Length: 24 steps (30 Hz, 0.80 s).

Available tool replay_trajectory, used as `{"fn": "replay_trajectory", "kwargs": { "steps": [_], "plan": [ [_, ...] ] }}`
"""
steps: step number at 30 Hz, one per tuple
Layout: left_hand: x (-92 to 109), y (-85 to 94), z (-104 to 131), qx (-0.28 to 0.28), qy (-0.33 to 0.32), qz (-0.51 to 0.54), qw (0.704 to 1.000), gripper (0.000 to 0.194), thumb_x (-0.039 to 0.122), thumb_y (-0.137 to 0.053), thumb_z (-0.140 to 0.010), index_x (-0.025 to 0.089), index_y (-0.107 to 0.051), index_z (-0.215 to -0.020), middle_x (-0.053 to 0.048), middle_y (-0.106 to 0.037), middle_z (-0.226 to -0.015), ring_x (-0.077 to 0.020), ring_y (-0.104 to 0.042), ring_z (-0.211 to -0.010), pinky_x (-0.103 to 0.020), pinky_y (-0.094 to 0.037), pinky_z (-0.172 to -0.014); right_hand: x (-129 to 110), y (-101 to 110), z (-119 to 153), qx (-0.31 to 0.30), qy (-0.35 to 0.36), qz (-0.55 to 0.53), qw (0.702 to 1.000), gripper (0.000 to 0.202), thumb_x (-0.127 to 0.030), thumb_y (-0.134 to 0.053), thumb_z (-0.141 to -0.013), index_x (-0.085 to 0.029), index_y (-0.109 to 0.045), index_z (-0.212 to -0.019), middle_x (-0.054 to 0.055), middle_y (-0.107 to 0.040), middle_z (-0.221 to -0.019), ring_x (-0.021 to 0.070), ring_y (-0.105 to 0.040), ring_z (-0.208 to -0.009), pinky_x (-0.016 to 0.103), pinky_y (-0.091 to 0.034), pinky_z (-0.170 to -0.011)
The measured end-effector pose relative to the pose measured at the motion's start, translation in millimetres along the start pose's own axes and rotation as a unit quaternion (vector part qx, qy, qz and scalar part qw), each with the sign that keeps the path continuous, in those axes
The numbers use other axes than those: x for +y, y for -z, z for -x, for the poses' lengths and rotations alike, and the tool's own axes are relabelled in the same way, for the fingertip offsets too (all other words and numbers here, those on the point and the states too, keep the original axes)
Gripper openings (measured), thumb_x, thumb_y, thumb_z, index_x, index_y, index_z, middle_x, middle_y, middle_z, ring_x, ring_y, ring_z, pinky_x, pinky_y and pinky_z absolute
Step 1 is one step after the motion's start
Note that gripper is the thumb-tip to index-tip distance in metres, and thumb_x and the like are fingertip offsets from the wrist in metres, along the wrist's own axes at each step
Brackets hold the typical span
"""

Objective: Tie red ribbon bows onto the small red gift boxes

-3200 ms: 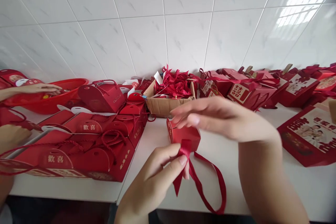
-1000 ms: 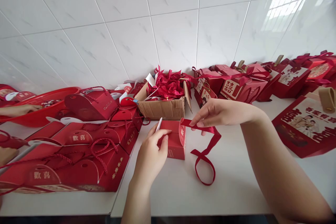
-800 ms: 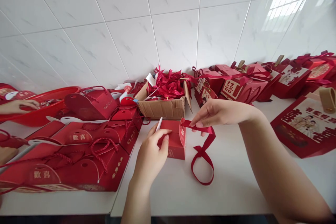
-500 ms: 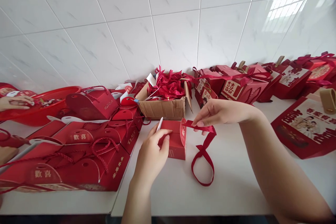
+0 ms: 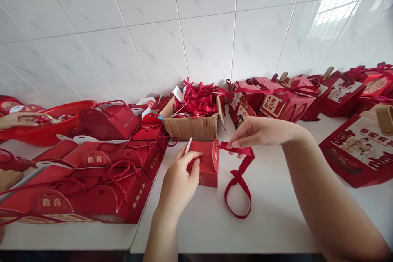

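The left grip (image 5: 193, 162) is closed on the box (image 5: 208, 153), which stands on the worktop (image 5: 264, 213) just beneath it; the right grip (image 5: 232, 147) pinches the ribbon (image 5: 242, 163), whose loop lies below that grip.

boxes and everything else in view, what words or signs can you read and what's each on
"歡喜": flap of the front-left red box
"安居乐业": that box's side
"歡喜": flap of the red box behind it
"囍": cream label on the box with a bow
Too blurred, small or cut off to read fully: print on the small red box under the left hand, the large box at far right and the others
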<state>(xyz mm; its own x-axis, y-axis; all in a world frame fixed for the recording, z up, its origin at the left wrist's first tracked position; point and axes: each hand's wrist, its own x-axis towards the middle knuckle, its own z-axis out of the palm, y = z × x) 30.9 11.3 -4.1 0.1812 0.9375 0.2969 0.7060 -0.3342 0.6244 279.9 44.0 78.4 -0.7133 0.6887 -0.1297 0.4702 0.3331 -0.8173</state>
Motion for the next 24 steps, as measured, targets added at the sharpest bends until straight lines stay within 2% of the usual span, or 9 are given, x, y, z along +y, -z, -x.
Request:
{"fn": "replay_trajectory", "kwargs": {
  "steps": [8,12,15,18,21,24],
  "plan": [
    [2,0.5,1,0.003,-0.009,-0.001,1.000,0.024,0.024,-0.046,-0.089,0.024,-0.067,-0.099,-0.006,-0.058,-0.127,-0.0214,-0.062,-0.105,-0.031,-0.052,-0.083,-1,-5,-5,0.001,-0.003,-0.018,1.000,0.033,-0.042,-0.060,-0.082,-0.017,-0.076,-0.099,0.002,-0.065,-0.073,0.0128,-0.054,-0.065,0.028,-0.046,-0.067],
    [4,1.2,2,0.002,-0.016,-0.015,1.000,0.024,0.023,-0.046,-0.089,0.024,-0.067,-0.099,-0.007,-0.059,-0.125,-0.0201,-0.064,-0.096,-0.034,-0.051,-0.089,1,-8,-12,-0.006,0.001,-0.029,1.000,0.034,-0.038,-0.059,-0.083,-0.016,-0.074,-0.104,0.004,-0.069,-0.080,0.0135,-0.059,-0.069,0.027,-0.048,-0.068],
    [6,1.4,3,-0.002,-0.019,-0.019,1.000,0.024,0.022,-0.045,-0.089,0.025,-0.067,-0.100,-0.006,-0.058,-0.126,-0.0219,-0.062,-0.104,-0.035,-0.049,-0.093,4,-8,-14,-0.002,0.004,-0.043,0.999,0.033,-0.037,-0.061,-0.082,-0.015,-0.074,-0.104,0.005,-0.071,-0.082,0.0138,-0.061,-0.072,0.027,-0.049,-0.069],
    [9,1.1,5,-0.014,-0.018,-0.020,1.000,0.025,0.024,-0.044,-0.090,0.025,-0.066,-0.101,-0.005,-0.055,-0.132,-0.0236,-0.059,-0.112,-0.034,-0.050,-0.090,5,-8,-14,-0.004,0.002,-0.057,0.998,0.033,-0.038,-0.063,-0.081,-0.015,-0.074,-0.102,0.005,-0.072,-0.083,0.0151,-0.064,-0.076,0.027,-0.050,-0.073],
    [12,0.8,8,-0.033,-0.012,-0.019,0.999,0.025,0.026,-0.044,-0.090,0.027,-0.066,-0.103,-0.003,-0.053,-0.134,-0.0227,-0.062,-0.107,-0.032,-0.052,-0.083,6,-8,-16,-0.019,0.003,-0.056,0.998,0.029,-0.033,-0.062,-0.082,-0.014,-0.073,-0.099,0.006,-0.072,-0.083,0.0147,-0.064,-0.076,0.027,-0.050,-0.072],
    [16,0.8,11,-0.045,-0.011,-0.027,0.999,0.025,0.026,-0.044,-0.090,0.028,-0.065,-0.103,-0.003,-0.052,-0.135,-0.0213,-0.065,-0.099,-0.034,-0.052,-0.086,6,-11,-18,-0.010,-0.010,-0.065,0.998,0.026,-0.030,-0.060,-0.083,-0.014,-0.067,-0.102,0.004,-0.070,-0.078,0.0132,-0.063,-0.070,0.025,-0.048,-0.065]
  ]
}}
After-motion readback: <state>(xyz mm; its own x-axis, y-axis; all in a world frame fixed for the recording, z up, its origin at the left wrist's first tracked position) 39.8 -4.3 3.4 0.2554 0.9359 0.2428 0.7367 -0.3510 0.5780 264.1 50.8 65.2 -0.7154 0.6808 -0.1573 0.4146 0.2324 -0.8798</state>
